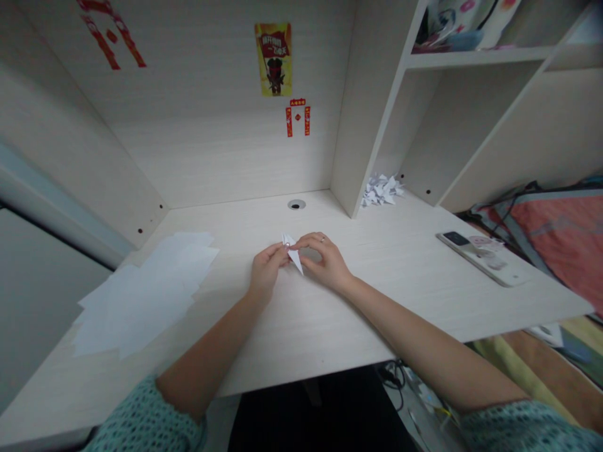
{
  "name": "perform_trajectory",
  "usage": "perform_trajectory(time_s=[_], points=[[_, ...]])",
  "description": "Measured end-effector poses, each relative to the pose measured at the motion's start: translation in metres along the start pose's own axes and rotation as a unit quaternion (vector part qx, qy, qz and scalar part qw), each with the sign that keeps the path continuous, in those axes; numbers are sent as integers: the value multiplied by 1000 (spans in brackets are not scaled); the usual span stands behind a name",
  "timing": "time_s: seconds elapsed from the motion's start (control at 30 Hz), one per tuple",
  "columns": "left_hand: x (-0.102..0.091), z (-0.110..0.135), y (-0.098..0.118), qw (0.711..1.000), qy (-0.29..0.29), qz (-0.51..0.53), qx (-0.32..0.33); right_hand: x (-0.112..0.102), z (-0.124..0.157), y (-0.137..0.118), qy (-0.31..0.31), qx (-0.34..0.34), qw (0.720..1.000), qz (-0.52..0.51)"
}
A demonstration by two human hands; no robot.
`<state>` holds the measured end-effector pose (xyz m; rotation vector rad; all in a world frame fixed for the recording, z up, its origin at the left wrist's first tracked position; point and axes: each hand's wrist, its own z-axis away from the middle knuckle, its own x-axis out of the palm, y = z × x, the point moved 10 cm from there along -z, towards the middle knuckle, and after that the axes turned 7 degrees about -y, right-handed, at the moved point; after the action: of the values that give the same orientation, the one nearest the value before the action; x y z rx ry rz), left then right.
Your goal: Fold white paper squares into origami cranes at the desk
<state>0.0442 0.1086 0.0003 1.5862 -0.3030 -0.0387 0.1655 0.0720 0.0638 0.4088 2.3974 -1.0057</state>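
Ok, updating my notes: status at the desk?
Left hand, right hand pinching folded white paper. Loose paper sheets off to left, phone to right.

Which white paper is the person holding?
The pointed folded paper between the left hand and right hand, not the flat sheets or the folded pile by the shelf.

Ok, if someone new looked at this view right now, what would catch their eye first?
The eye goes first to the pointed folded white paper, pinched by the left hand and right hand at the middle of the pale desk. Next come the loose white paper sheets on the desk's left side and the heap of small folded paper shapes beside the shelf upright. Higher up, a red and yellow poster stands out on the wall.
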Motion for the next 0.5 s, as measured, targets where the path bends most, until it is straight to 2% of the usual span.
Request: perform_trajectory(time_s=[0.3, 0.5], points=[[-3, -1, -1, 1000, 10, -23, -8, 5, 3, -5, -17, -37, 999, 35], [-4, 0, -3, 1000, 18, -13, -14, 3, 4, -5, 0, -58, 997, 47]])
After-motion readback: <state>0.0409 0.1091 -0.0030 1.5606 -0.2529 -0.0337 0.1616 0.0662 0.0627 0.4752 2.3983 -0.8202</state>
